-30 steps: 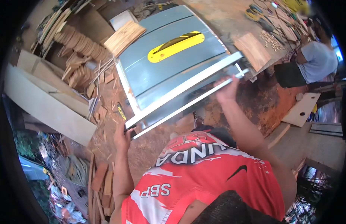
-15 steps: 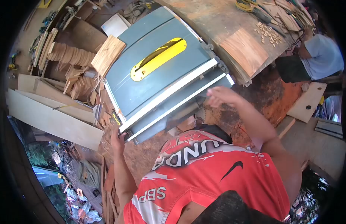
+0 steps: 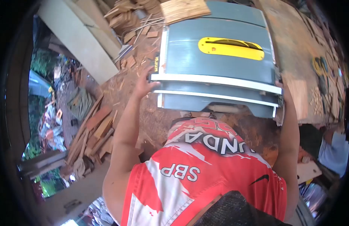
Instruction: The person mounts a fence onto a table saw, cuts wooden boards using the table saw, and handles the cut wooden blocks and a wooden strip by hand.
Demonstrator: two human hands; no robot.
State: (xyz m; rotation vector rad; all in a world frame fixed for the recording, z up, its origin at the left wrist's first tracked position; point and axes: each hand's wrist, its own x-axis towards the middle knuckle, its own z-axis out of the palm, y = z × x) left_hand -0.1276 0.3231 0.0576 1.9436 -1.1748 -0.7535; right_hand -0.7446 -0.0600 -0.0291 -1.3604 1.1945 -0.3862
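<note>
A table saw with a blue-grey top (image 3: pixel 223 32) stands in front of me. Its yellow throat plate (image 3: pixel 204 46) surrounds a dark saw blade (image 3: pixel 234 43). Along the side nearest me lies the white rip fence (image 3: pixel 215 80), parallel to the blade. My left hand (image 3: pixel 145 83) is wrapped round the fence's left end, its thumb on the near side. At the right end, my right hand (image 3: pixel 285 90) grips the fence, with most of its fingers hidden. A wooden board (image 3: pixel 185 10) rests over the far left corner of the saw.
To the right is a workbench (image 3: pixel 281 28) with a wooden panel (image 3: pixel 296 94), small wood pieces (image 3: pixel 316 100) and tools. Another person's light shirt (image 3: pixel 334 152) shows at the lower right. Long boards (image 3: pixel 78 34) and wood offcuts (image 3: pixel 101 124) lie on the left.
My right hand has moved from free air near the saw to the fence's right end. The view has turned, so the saw now appears level. My left hand stays at the left end.
</note>
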